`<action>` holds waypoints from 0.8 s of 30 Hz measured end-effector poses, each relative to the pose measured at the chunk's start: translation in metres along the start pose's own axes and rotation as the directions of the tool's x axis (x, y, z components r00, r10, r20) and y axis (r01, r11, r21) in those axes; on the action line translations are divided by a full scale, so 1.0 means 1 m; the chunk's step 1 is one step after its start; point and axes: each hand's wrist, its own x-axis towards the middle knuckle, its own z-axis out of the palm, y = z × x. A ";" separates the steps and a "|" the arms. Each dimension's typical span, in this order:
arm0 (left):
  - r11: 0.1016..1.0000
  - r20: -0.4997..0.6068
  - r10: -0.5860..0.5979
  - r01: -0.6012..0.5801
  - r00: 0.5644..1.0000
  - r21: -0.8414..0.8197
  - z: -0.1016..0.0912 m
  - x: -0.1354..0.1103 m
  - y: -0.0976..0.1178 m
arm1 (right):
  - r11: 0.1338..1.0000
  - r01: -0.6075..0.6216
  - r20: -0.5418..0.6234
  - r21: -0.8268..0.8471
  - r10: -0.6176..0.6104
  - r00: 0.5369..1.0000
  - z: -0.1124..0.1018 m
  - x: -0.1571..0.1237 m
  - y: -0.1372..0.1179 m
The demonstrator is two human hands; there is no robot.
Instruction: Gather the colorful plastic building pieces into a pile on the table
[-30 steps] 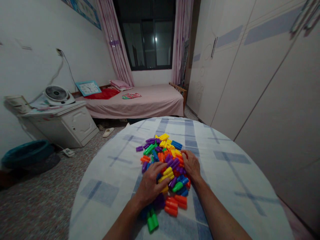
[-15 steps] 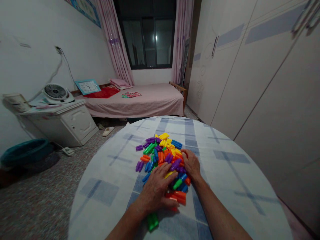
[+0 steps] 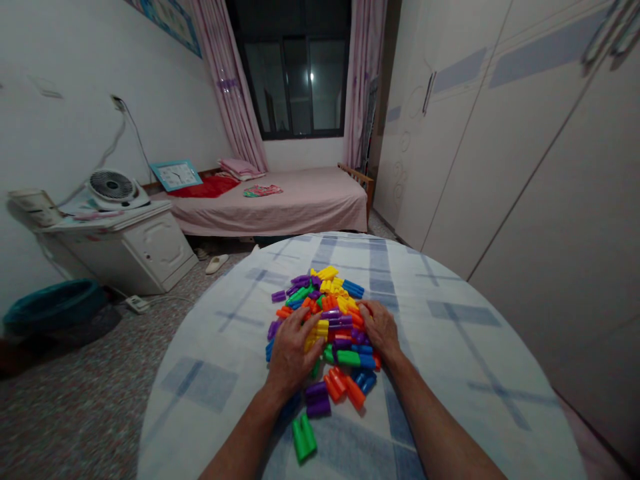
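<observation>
A heap of small plastic blocks (image 3: 330, 313) in purple, yellow, orange, green and blue lies on a round table (image 3: 450, 347) covered with a white and blue checked cloth. My left hand (image 3: 291, 350) lies palm down on the left side of the heap, fingers spread over the blocks. My right hand (image 3: 383, 330) rests on the heap's right edge with its fingers curled against the blocks. A green block (image 3: 303, 437) lies apart near the table's front, beside a purple block (image 3: 317, 400) and orange blocks (image 3: 340, 387).
Behind the table stand a bed (image 3: 280, 200) with a pink cover, a white cabinet (image 3: 125, 247) carrying a fan (image 3: 113, 187), and a teal basin (image 3: 50, 307) on the floor. Wardrobe doors (image 3: 500, 147) run along the right.
My left hand has slid from the heap's middle to its left side, and blocks have shifted under it; the orange and purple pieces at the front now lie uncovered. My right hand has stayed put.
</observation>
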 end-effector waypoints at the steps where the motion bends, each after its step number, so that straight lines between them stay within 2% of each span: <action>1: 1.000 -0.005 0.000 0.000 1.000 -0.001 0.001 0.000 -0.001 | 1.000 0.008 0.006 0.010 -0.008 1.000 0.000 0.000 -0.001; 5: 1.000 -0.033 -0.008 0.008 0.999 0.010 0.003 0.002 -0.004 | 0.996 0.063 0.038 0.066 -0.065 0.997 0.000 0.000 -0.007; 8: 1.000 -0.053 -0.013 0.014 0.998 0.022 0.003 0.004 -0.004 | 0.980 0.175 0.031 0.093 -0.179 0.983 -0.001 -0.002 -0.019; 11: 0.999 -0.068 -0.020 0.022 0.997 0.031 0.004 0.005 -0.005 | 0.944 0.312 0.021 0.108 -0.316 0.949 -0.002 -0.007 -0.035; 14: 0.999 -0.086 -0.039 0.042 0.996 0.028 0.005 0.005 -0.006 | 0.902 0.397 0.060 0.167 -0.411 0.910 0.000 -0.013 -0.049; 17: 0.998 -0.092 -0.060 0.061 0.994 0.013 0.005 0.005 -0.007 | 0.890 0.419 0.078 0.179 -0.437 0.896 0.004 -0.018 -0.055; 24: 0.996 -0.102 -0.080 0.076 0.992 -0.038 0.003 0.006 -0.007 | 0.905 0.385 0.115 0.182 -0.409 0.905 0.008 -0.016 -0.048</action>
